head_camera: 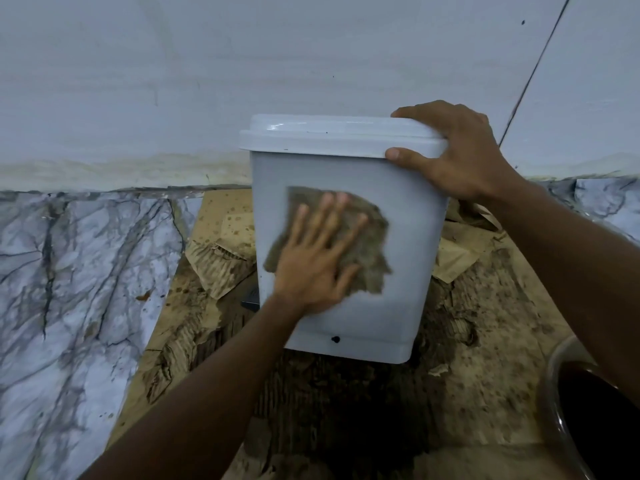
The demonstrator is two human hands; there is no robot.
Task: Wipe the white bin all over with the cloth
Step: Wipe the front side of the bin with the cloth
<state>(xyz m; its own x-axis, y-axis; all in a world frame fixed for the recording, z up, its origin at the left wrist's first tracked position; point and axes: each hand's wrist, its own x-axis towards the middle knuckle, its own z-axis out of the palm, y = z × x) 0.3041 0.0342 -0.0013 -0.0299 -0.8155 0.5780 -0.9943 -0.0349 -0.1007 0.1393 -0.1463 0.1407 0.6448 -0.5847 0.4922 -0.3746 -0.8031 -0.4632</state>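
Stained cardboard by a wall: bin upright, being wiped.
Left hand, fingers straight and spread, presses cloth flat on the front face; right hand curls over the lid corner, steadying; bin likely light, stiff, smooth plastic, so best held at the rim.

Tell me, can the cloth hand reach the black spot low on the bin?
Probably yes: the left hand presses the cloth on the white bin, and nothing covers the black spot below it.

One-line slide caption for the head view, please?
Left hand presses brown cloth against the white bin; right hand grips its lid.
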